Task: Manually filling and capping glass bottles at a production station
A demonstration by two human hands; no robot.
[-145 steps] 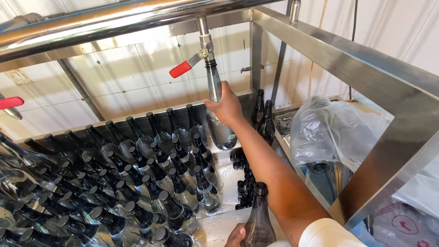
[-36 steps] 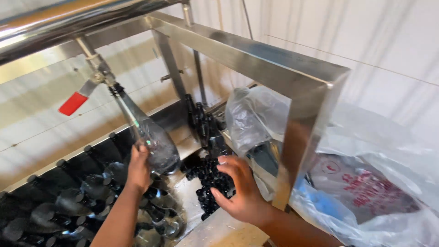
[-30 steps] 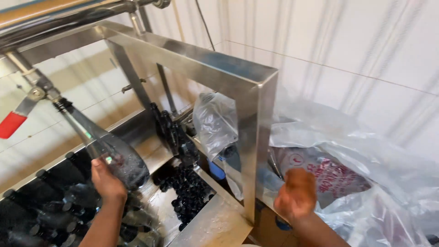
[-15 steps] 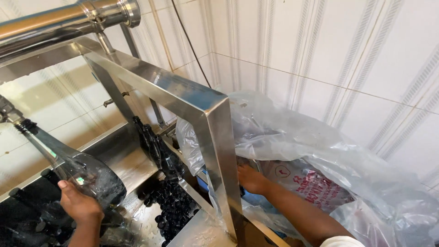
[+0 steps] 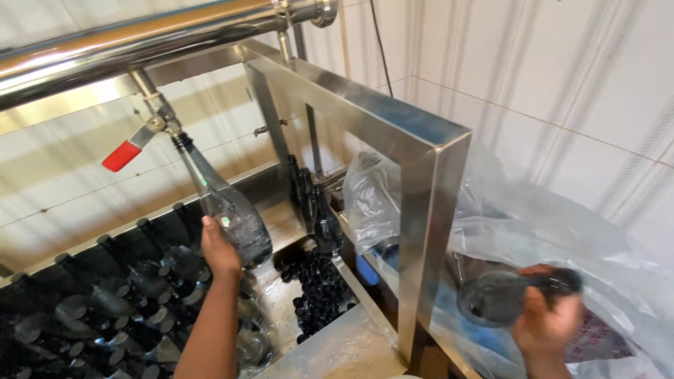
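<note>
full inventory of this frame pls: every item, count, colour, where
bottle at tap: 1, clear glass, tilted with its mouth up at the nozzle, in the left hand
bottle from bag: 1, clear, blurred, in the right hand, low right
valve lever: 1, red, on the tap under the pipe
pipe: 1, steel, across the top
frame: 1, steel, centre
laid bottles: many, dark, in rows in the trough, left
upright bottles: a few, dark, at the trough's back corner
caps: a heap, black, right end of the trough
plastic bags: count unclear, clear, right
wall: white tiles, behind
left hand: gripping the bottle at tap
right hand: gripping the bottle from bag
</note>
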